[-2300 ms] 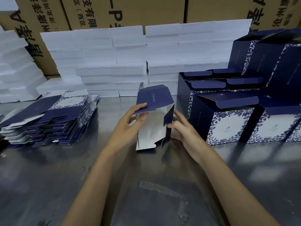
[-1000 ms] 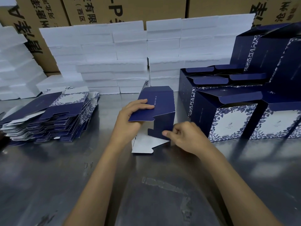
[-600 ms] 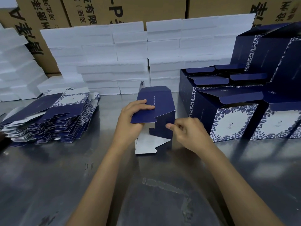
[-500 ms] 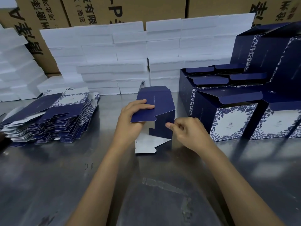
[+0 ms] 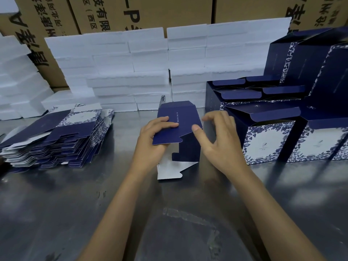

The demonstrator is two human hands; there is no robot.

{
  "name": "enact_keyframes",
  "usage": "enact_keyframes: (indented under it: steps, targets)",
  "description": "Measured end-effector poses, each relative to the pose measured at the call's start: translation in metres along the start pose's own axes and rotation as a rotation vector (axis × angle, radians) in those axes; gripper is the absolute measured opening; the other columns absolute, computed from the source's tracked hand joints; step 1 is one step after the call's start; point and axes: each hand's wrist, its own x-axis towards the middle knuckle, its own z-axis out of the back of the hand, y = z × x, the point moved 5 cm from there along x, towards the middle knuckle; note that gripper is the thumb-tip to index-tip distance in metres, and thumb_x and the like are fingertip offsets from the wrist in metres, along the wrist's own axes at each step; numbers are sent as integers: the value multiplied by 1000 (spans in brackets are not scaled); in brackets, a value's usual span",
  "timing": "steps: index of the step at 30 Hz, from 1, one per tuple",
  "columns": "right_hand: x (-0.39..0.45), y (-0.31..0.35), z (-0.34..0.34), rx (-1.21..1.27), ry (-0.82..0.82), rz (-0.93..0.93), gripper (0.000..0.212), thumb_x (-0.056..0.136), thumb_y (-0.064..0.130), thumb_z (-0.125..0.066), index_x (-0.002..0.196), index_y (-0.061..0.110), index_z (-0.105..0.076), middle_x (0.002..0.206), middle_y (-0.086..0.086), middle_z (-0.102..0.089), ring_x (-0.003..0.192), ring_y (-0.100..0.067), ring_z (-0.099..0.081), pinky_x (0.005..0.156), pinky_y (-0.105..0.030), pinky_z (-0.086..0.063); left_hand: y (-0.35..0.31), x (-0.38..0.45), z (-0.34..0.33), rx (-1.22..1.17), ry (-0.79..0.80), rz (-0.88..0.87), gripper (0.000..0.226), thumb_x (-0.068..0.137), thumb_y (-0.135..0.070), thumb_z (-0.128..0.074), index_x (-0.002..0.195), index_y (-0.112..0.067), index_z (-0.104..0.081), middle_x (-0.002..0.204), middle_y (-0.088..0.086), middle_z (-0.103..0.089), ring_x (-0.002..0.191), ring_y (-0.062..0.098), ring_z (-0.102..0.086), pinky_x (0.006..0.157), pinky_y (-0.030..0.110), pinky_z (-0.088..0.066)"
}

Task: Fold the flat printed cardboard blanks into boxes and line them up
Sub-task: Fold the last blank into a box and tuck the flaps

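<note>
A half-folded navy box [image 5: 185,117] stands on the metal table [image 5: 94,213] in the middle of the view. Its white-lined bottom flap [image 5: 169,170] lies flat on the table toward me. My left hand [image 5: 150,144] grips the navy top flap, fingers on top and thumb underneath. My right hand [image 5: 220,138] is at the box's right edge with loosely spread fingers, and only the thumb tip touches the flap. A stack of flat printed blanks [image 5: 56,138] lies at the left. Folded boxes [image 5: 269,140] with blue leaf print stand in rows at the right.
White foam slabs [image 5: 131,72] are piled along the back of the table and at the far left. Brown cartons [image 5: 160,12] with printed characters stand behind them. More folded boxes [image 5: 310,59] are stacked high at the right rear.
My right hand has let go of the side flap it was pinching, risen to the box's top right edge and spread its fingers. My left hand has kept its hold on the top flap.
</note>
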Motion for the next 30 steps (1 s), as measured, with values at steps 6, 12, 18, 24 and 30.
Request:
enact_keyframes:
  steps: [6,12,18,24,30]
  targets:
    - [-5,-2,-25,174,196,-92,43,95,44,-63,136,31,-56,152,18,-42,135,11,-28,120,-32,-25,-4,0,1,96,-9,-70,50,81,14,-66,114,-23,-71,132,-1,-61,133,21,-47,114,35,-36]
    - [-5,-12,-22,330,154,-186,35,92,26,-72,125,34,-63,145,25,-45,134,10,-33,111,-18,-26,1,-1,-1,147,341,48,73,75,-15,-86,135,-41,-55,152,-22,-32,144,-2,-24,119,33,-29]
    - [-3,-9,-20,308,138,-145,30,90,21,-75,119,27,-68,145,16,-47,136,1,-40,111,-19,-29,0,3,0,34,235,88,60,80,-22,-83,132,-40,-58,150,-26,-37,139,-7,-34,110,26,-39]
    - [-2,-9,-21,362,161,-152,31,90,20,-76,119,27,-67,145,16,-47,135,2,-41,118,-34,-33,16,1,8,-61,436,171,93,76,2,-82,145,-45,-41,161,-29,-10,135,-23,-26,93,0,-38]
    - [-4,-11,-21,384,135,-167,29,91,15,-74,116,26,-67,142,16,-48,134,-1,-42,114,-45,-39,19,0,13,-84,487,179,85,79,3,-78,138,-51,-49,155,-40,-17,130,-27,-29,87,-1,-36]
